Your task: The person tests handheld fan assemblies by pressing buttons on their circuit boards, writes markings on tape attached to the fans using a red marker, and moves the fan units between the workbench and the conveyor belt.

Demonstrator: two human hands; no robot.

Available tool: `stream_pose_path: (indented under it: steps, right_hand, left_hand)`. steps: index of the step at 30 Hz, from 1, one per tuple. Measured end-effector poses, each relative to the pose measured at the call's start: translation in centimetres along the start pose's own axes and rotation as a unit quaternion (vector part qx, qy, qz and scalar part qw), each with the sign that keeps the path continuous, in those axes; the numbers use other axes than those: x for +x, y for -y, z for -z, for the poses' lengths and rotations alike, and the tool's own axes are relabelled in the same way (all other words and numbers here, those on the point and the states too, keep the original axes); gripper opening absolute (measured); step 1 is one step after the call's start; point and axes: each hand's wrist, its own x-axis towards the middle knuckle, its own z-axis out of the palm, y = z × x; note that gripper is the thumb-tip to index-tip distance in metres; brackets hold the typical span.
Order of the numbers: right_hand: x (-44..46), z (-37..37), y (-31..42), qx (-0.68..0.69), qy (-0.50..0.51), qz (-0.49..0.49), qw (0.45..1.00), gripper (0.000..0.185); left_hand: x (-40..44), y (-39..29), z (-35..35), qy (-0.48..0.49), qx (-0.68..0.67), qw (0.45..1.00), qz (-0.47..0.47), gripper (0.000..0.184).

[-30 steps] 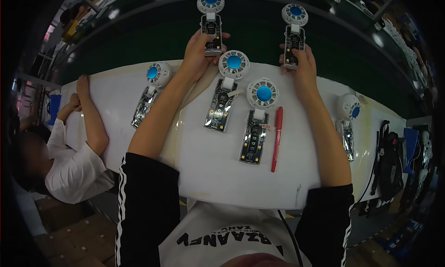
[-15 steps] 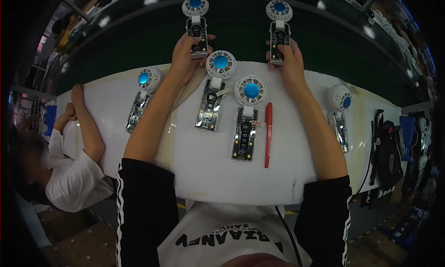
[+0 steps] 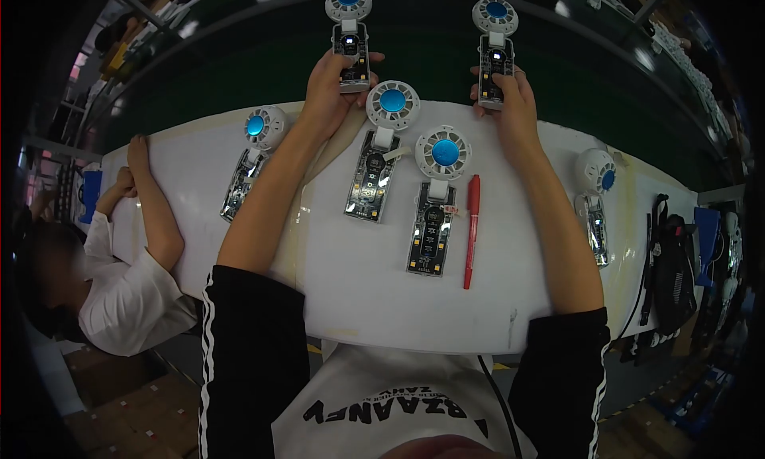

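Held well apart as left fan-like device (image 3: 351, 38) and right twin (image 3: 496, 48) — dark-fronted with small lit displays, white-headed, blue-centred, head-end forward.

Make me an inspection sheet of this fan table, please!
Surface: white tabletop with yellowish tape strips.
Job's things: six handheld fans with circuit-board handles; two held up, four lying on the tabletop.
Clutter: red marker right of the front centre fan; black bag at far right.
Left grip: closed around one fan, thumb on its handle.
Right grip: closed around another fan, thumb likewise.
Cables: thin black cord over the printed shirt; cannot tell its use.
Surroundings: another person's forearms at left.
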Motion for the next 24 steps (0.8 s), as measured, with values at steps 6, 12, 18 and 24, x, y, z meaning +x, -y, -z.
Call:
stream_pose_path:
  steps: [6, 12, 18, 24]
  right_hand:
    - [0.1, 0.2, 0.1, 0.000, 0.008, -0.018, 1.000, 0.031]
    - [-0.1, -0.1, 0.1, 0.006, -0.003, 0.001, 1.000, 0.027]
    - [-0.4, -0.3, 0.4, 0.016, -0.015, 0.009, 1.000, 0.027]
    - [-0.3, -0.2, 0.4, 0.011, -0.011, 0.001, 1.000, 0.026]
  left_hand:
    - [-0.1, 0.1, -0.2, -0.007, 0.004, 1.000, -0.017, 0.038]
    - [0.4, 0.5, 1.0, 0.043, -0.048, 0.998, -0.010, 0.027]
    - [0.1, 0.1, 0.0, 0.003, -0.003, 1.000, -0.004, 0.037]
    - [-0.5, -0.4, -0.7, -0.017, -0.008, 1.000, -0.015, 0.039]
